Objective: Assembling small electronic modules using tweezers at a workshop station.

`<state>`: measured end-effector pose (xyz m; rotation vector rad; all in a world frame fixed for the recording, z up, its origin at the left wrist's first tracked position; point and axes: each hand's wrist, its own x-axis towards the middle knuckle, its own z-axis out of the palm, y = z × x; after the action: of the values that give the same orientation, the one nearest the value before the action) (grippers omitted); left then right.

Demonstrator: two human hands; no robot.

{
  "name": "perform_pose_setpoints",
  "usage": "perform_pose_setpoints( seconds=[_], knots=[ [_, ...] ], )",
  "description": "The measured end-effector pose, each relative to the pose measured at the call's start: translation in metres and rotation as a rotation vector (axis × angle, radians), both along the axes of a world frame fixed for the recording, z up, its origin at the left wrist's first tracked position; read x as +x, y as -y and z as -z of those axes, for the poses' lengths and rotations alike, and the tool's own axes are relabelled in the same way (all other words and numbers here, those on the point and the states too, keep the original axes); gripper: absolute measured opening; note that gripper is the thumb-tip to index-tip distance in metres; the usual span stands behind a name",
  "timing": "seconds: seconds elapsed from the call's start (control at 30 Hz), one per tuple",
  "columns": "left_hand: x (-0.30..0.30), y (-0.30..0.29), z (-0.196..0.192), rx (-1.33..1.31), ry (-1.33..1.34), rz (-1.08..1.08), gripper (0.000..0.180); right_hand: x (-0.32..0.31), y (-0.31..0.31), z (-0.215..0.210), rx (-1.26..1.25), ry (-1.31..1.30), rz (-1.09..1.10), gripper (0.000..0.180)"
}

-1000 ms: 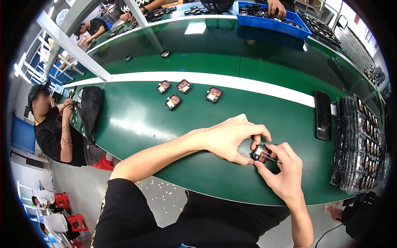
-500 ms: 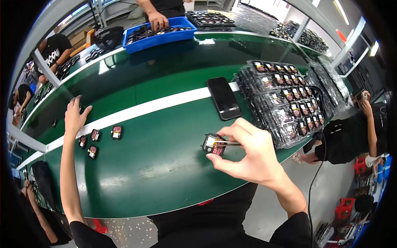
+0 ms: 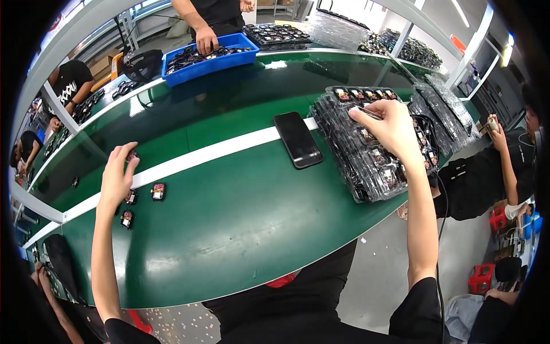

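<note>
My left hand (image 3: 117,178) reaches over the white strip on the left, thumb and fingers closed round a small dark squarish part (image 3: 133,155). Near that wrist, several similar black-edged parts with reddish and pale faces lie on the green surface, among them one part (image 3: 158,191) and another part (image 3: 126,218). My right hand (image 3: 392,123) is above a stack of clear plastic trays (image 3: 358,155) and pinches metal tweezers (image 3: 369,113). The top tray holds rows of these parts. Whether a part is under the right fingertips is hidden.
A black phone (image 3: 298,139) lies left of the trays. Across the bench, a co-worker's hand (image 3: 206,40) is in a blue bin (image 3: 212,62) of dark parts. More flat trays (image 3: 444,112) lie at right, beside a black cable (image 3: 440,229).
My right hand has moved from the bench up and right to the tray stack, the part it held no longer visible. My left hand has come back a little with a part showing in it.
</note>
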<state>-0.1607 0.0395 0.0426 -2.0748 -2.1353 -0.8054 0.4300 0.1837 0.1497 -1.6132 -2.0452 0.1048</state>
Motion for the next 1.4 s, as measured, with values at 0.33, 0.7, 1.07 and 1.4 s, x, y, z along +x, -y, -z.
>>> perform_pose_setpoints(
  seconds=[0.33,0.7,1.07,1.4],
  knots=[
    [0.159,0.056,0.004,-0.227,0.061,0.678,0.040,-0.053,0.096,0.000,-0.352,-0.572,-0.409,0.026],
    [0.171,0.057,0.034,-0.097,0.229,0.521,0.083,-0.132,0.127,0.100,-0.525,-0.491,-0.701,0.021],
    [0.154,0.048,0.043,-0.155,0.270,0.561,0.060,-0.146,0.131,0.134,-0.692,-0.831,-0.523,0.018],
    [0.169,0.053,0.035,-0.239,0.313,0.589,0.061,-0.140,0.131,0.146,-0.517,-0.672,-0.627,0.013]
  ],
)
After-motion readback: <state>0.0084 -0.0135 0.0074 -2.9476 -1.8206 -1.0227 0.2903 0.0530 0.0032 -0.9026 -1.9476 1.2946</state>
